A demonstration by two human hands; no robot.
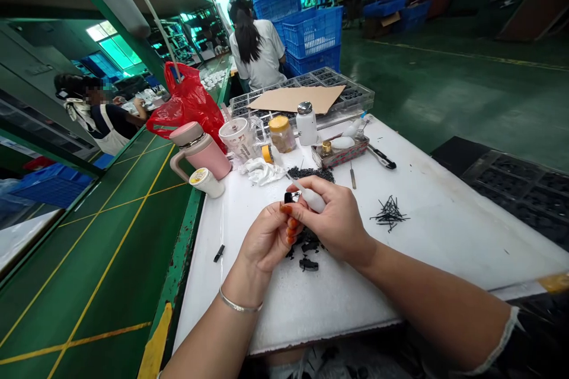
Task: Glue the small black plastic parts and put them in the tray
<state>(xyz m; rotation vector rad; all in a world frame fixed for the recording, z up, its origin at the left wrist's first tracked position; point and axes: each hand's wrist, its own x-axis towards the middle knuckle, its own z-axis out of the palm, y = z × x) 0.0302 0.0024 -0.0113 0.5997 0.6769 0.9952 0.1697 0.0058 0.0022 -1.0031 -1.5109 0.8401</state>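
My left hand (270, 234) is closed, its fingertips pinching a small black plastic part (290, 196) over the white worktop. Pressed close beside it, my right hand (340, 213) wraps round a white squeeze dropper bottle (313, 200) whose thin tip points up and left. The thumbs and fingertips of both hands meet around the black part, so some of it is hidden. Below the hands lie several loose black parts (309, 264). Behind them is a heap of tiny black pieces (311, 174). To the right sits a pile of thin black pins (390, 213).
A pink tumbler (208, 154), a clear pitcher (240, 136), a yellow-lidded jar (281, 134) and a white pump bottle (306, 124) stand at the back. Near a small box (344, 151) lies a cutter knife (382, 157). A green conveyor (102, 237) runs along the left.
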